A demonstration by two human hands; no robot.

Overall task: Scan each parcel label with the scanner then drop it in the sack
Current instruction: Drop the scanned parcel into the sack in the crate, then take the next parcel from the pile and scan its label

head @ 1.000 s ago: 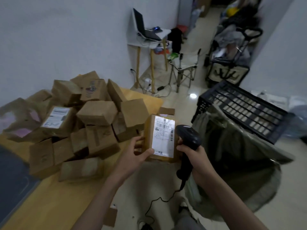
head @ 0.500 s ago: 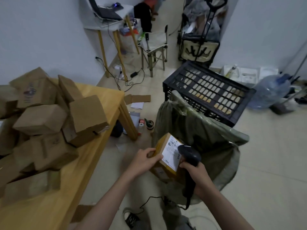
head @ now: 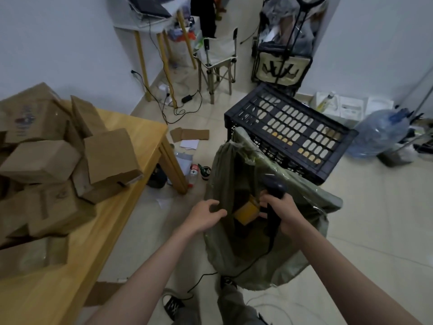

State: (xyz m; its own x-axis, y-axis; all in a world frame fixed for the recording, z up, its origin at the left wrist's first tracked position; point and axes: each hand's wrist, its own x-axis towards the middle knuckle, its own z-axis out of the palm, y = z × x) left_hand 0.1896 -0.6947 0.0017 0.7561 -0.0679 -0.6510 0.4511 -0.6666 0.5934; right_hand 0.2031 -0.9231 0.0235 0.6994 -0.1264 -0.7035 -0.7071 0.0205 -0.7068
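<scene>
A brown cardboard parcel (head: 246,211) sits tilted inside the mouth of the grey-green sack (head: 293,261), free of both hands. My left hand (head: 205,215) hovers at the sack's left rim, fingers curled apart and holding nothing. My right hand (head: 282,213) grips the black corded scanner (head: 274,186) over the sack opening, just right of the parcel. A heap of brown parcels (head: 54,160) lies on the wooden table (head: 131,134) at the left.
A black plastic crate (head: 290,132) stands just behind the sack. A bottle (head: 192,173) and paper scraps lie on the floor by the table leg. A folding chair (head: 219,57), a cart (head: 281,64) and a water jug (head: 379,132) stand farther back. The scanner cable trails by my feet.
My left hand carried the parcel from the table over to the sack and let go; the parcel now lies in the sack's mouth. The view swung right and down.
</scene>
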